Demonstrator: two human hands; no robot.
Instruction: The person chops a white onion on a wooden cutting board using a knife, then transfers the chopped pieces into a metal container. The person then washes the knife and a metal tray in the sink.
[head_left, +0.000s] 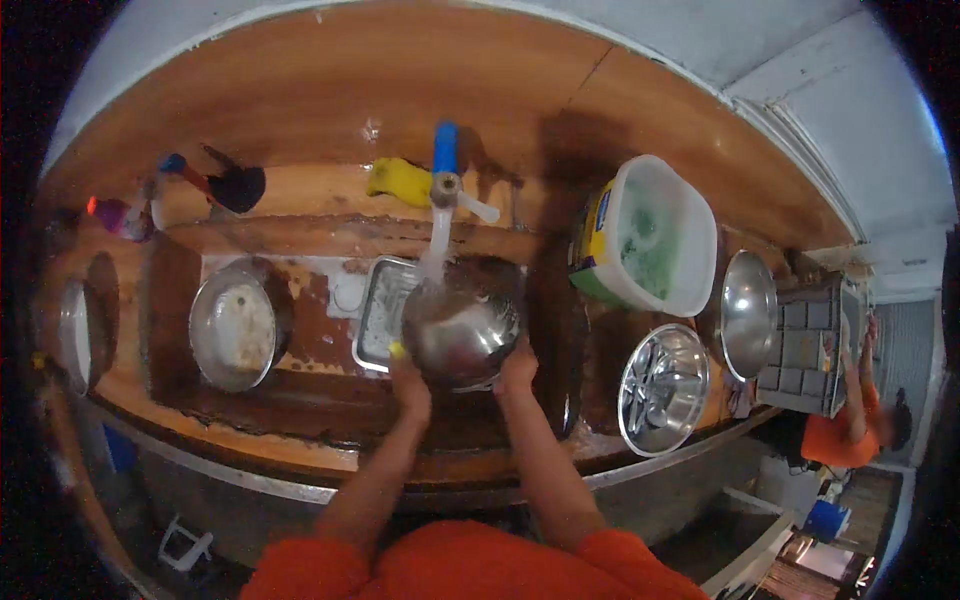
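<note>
Both my hands grip a shiny metal bowl (469, 330) in the middle of the sink, with its rounded surface facing up. My left hand (411, 386) is at its lower left edge, and a small yellow bit, too small to identify, shows at the fingertips. My right hand (519, 367) holds the lower right edge; some fingers are hidden by the bowl. Water runs from the faucet (445, 189) onto the bowl. A rectangular metal tray (365, 334) lies just left of it, partly covered. Farther left, a round metal basin (204, 330) sits in the sink (315, 405).
To the right stand a plastic tub (701, 255) of greenish sudsy liquid, a metal bowl of cutlery (664, 390), another metal bowl (748, 315) and a grey compartment rack (802, 352). A yellow cloth (397, 180) lies behind the faucet. At far right is another person (844, 439).
</note>
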